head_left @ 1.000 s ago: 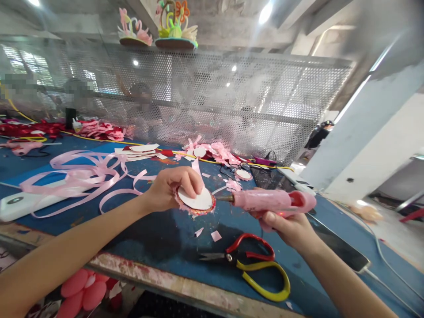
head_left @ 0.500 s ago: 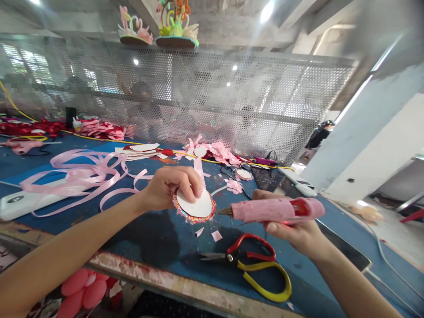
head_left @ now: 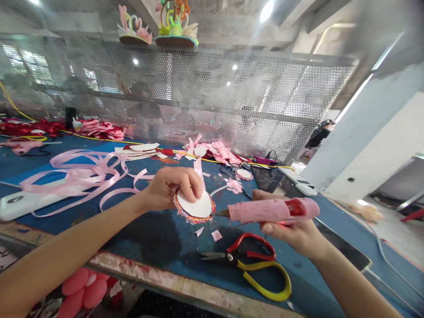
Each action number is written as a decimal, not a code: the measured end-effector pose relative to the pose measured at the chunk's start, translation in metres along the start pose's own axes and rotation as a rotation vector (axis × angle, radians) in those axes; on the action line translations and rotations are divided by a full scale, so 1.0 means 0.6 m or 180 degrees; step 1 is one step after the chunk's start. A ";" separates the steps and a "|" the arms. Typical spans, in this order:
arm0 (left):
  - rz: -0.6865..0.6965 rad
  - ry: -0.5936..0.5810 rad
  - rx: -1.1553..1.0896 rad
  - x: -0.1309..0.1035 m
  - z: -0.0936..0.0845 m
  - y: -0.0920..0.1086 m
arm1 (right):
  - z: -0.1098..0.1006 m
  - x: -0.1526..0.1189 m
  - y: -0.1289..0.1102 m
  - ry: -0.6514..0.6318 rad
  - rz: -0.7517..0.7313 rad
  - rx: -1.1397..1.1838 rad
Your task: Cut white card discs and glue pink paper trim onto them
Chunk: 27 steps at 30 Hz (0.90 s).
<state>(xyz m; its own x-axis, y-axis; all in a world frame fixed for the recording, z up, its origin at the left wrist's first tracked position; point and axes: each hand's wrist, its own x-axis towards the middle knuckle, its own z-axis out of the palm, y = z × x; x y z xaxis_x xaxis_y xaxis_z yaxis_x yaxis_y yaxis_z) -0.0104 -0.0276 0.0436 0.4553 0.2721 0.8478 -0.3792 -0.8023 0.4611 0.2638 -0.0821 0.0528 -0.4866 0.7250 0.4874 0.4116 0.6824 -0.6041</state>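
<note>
My left hand (head_left: pixel 175 187) grips a round disc (head_left: pixel 195 206) with a white face and a red patterned rim, fingers pressed on its top. A pink ribbon strip (head_left: pixel 198 169) rises behind the disc. My right hand (head_left: pixel 288 225) is wrapped round a pink glue gun (head_left: pixel 258 211), whose metal tip meets the right edge of the disc. Below lie scissors (head_left: pixel 233 257) with one red and one yellow handle, and small pink scraps (head_left: pixel 216 235).
Loose pink ribbon (head_left: pixel 89 170) lies over a white device (head_left: pixel 20 204) at the left. White card pieces (head_left: pixel 141 151), pink ribbon flowers (head_left: pixel 221 151) and another disc (head_left: pixel 244 174) sit further back. A dark tablet (head_left: pixel 344 245) is at the right. Perforated mesh stands behind.
My right hand and the glue gun have shifted slightly left, bringing the tip to the disc's edge. My left hand and the disc have hardly moved.
</note>
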 end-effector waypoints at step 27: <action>-0.2807 0.1934 -0.0910 -0.012 -0.003 -0.059 | -0.035 0.013 0.062 -0.1497 0.0723 -0.1943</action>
<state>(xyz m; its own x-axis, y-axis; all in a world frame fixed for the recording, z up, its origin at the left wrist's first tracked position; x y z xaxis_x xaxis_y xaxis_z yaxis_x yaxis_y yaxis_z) -0.0020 -0.0003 0.0215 0.2158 0.9658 0.1438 -0.3242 -0.0680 0.9435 0.2913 -0.0491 0.0473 -0.5581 0.8298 -0.0047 0.8221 0.5521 -0.1388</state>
